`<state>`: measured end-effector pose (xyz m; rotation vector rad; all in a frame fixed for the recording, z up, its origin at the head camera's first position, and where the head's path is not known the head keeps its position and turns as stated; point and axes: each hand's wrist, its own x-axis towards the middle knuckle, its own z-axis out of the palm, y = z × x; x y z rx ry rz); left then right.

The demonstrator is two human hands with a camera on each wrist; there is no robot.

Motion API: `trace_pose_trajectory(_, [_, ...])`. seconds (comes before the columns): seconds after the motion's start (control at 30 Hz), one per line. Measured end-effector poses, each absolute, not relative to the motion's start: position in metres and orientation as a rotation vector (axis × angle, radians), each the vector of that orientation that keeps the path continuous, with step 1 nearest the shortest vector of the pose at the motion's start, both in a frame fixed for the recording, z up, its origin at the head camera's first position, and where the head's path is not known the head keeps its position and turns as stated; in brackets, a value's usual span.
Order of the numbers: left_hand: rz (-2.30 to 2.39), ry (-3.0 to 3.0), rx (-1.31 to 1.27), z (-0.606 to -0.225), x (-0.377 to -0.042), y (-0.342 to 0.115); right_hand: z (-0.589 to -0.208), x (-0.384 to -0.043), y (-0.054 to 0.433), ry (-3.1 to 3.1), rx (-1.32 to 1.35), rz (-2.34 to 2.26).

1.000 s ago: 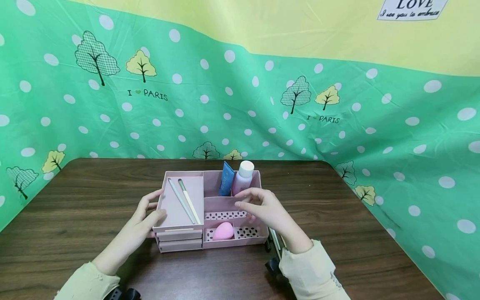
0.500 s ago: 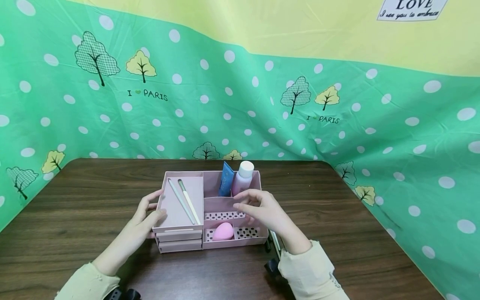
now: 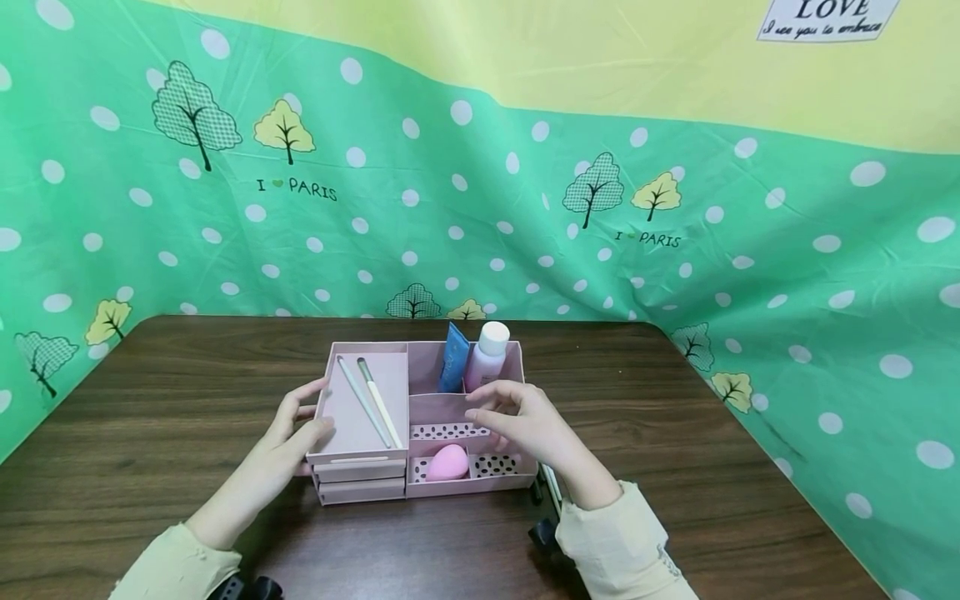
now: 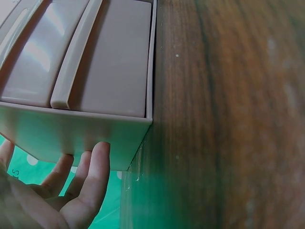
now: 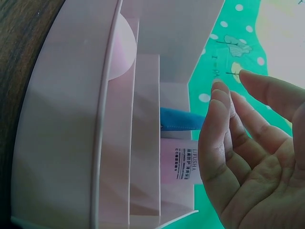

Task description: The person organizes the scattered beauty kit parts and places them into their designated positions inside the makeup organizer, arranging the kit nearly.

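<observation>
A pink desk organizer [image 3: 480, 485] sits on the table. My left hand [image 3: 288, 433] is at its left side, fingertips against the side wall [image 4: 119, 136] and thumb over the top rim. Above the right-hand compartments hovers my right hand [image 3: 525, 412], thumb and fingers apart, holding nothing. Two slim brushes [image 3: 378, 404] lie in the flat top tray. A blue tube [image 3: 453, 362] and a white-capped pink bottle [image 3: 486, 358] stand in the back compartment; both also show in the right wrist view. An egg-shaped pink makeup sponge [image 3: 447, 463] rests in a front compartment.
Drawers [image 4: 116, 62] form the organizer's front left. Thin sticks [image 3: 552, 487] lie on the table at its right, partly hidden beneath my right forearm. The dark wooden table [image 3: 187, 400] ends at a green and yellow printed curtain [image 3: 450, 208].
My right hand has shifted very slightly left over the organizer. The left hand and the items in the compartments look unchanged.
</observation>
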<state>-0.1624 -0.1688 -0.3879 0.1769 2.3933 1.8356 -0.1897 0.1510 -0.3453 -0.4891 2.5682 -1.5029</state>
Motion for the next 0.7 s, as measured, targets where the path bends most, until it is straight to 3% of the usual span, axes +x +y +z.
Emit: trace_pose_trajectory(0.7, [1.875,2.36,0.183,-0.3885,-0.163,-0.1686,-0.3492,-0.19,0.1483,2.572,-0.481,-1.469])
